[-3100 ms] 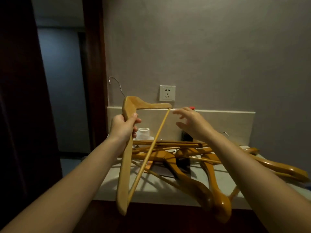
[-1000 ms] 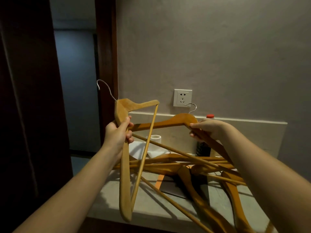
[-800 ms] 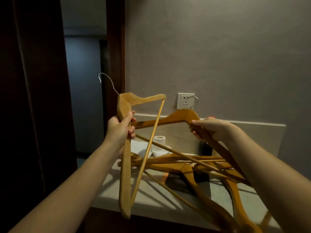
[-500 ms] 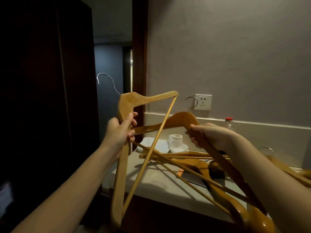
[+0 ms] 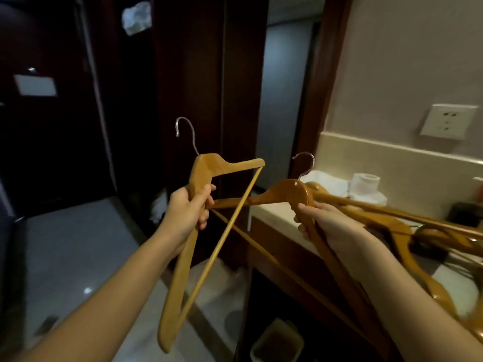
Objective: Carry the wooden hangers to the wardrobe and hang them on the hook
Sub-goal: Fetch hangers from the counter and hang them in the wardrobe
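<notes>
My left hand [image 5: 187, 212] grips a light wooden hanger [image 5: 180, 270] by one shoulder; it hangs tilted, its metal hook pointing up. My right hand [image 5: 317, 226] holds a darker wooden hanger [image 5: 282, 193] just below its hook, and that hanger's left arm crosses behind the first one. Several more wooden hangers [image 5: 407, 231] lie in a heap on the pale counter [image 5: 271, 212] at the right. The dark wardrobe [image 5: 188, 74] stands ahead to the left; no hook shows in it.
A roll of tissue [image 5: 364, 185] and folded white cloth sit at the counter's back, below a wall socket [image 5: 448, 121]. A small waste bin [image 5: 277, 343] stands on the floor under the counter. Pale floor tiles [image 5: 70, 246] stretch to the left, toward a dark door.
The view has swung left, from the counter toward the wardrobe and floor. My right hand has lifted the darker hanger off the heap, and both hangers have travelled left with my hands.
</notes>
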Motion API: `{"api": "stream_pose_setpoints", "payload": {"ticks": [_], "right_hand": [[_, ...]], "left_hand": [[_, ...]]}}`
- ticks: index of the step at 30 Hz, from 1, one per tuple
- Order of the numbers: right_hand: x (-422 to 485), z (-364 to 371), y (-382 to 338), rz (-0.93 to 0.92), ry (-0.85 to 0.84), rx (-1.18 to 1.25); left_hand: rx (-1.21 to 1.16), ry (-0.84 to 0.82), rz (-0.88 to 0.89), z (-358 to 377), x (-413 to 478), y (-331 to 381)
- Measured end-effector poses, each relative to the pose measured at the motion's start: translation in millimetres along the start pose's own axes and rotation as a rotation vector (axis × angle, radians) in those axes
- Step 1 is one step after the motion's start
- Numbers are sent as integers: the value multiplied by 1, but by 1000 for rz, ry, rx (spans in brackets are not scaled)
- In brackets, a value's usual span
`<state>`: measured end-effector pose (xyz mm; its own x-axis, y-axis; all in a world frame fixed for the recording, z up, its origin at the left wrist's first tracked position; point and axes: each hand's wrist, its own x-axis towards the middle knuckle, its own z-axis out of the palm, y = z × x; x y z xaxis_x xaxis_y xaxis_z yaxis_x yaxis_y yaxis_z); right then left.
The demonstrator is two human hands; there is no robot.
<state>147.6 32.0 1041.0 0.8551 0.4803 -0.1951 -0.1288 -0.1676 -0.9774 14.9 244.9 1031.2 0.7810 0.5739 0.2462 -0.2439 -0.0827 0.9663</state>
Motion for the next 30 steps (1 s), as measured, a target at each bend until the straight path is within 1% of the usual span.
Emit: {"api": "stream_pose_setpoints", "payload": {"ticks": [7, 11, 15, 18, 21, 24, 26, 30], "right_hand": [[-18, 45, 99, 167, -220, -172], [-26, 62, 159, 252, -338, -224], [-33, 77, 210, 334, -382, -302], [-39, 92, 246, 360, -391, -357], [-47, 105, 283, 368, -411, -384], [-55, 119, 306, 399, -470, -453], [-53, 127, 324, 426, -505, -483], [-47, 139, 368, 479, -529, -632]], "left_hand": [[237, 147, -136, -50, -102, -70], [300, 207, -293, -72, -158, -112], [328, 257, -457, -89, -205, -151], [357, 292, -562, -104, -232, -179], [355, 294, -661, -119, -261, -207], [384, 277, -748, -132, -294, -236], [374, 278, -843, -143, -317, -252], [418, 237, -1000, -171, -358, -278]]}}
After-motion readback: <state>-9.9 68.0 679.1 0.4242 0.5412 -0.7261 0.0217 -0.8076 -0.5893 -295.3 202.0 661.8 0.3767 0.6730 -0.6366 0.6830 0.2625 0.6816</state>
